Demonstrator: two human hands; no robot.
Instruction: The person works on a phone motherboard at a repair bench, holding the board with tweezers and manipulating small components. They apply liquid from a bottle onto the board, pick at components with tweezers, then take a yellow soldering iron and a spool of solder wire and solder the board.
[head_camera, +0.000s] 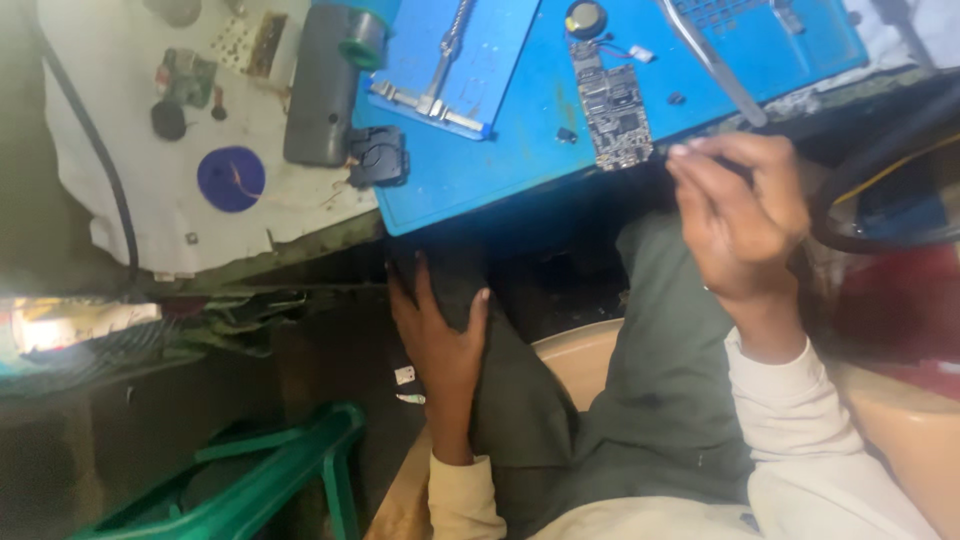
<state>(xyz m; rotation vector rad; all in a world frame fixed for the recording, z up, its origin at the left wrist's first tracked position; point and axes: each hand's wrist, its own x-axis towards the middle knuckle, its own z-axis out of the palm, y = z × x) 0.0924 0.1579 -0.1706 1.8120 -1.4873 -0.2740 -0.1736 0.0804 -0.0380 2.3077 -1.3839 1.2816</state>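
Hands below a blue mat (520, 170) with a bare circuit board (612, 105) on it.

The right hand (740, 215) hovers just off the mat's near edge, right of the board, fingertips pressed together in a pinch; what they hold is too small and blurred to tell. The left hand (440, 335) lies below the mat, fingers spread flat on the dark cloth of a knee (470, 290). The board is a narrow, dark rectangle studded with chips, lying near the mat's near edge; a round cell (585, 18) sits beyond it, metal tweezers (715, 65) slant to its right. A grey cylinder-like tool (322, 85) lies at the mat's left edge on the white-covered bench (130, 210).
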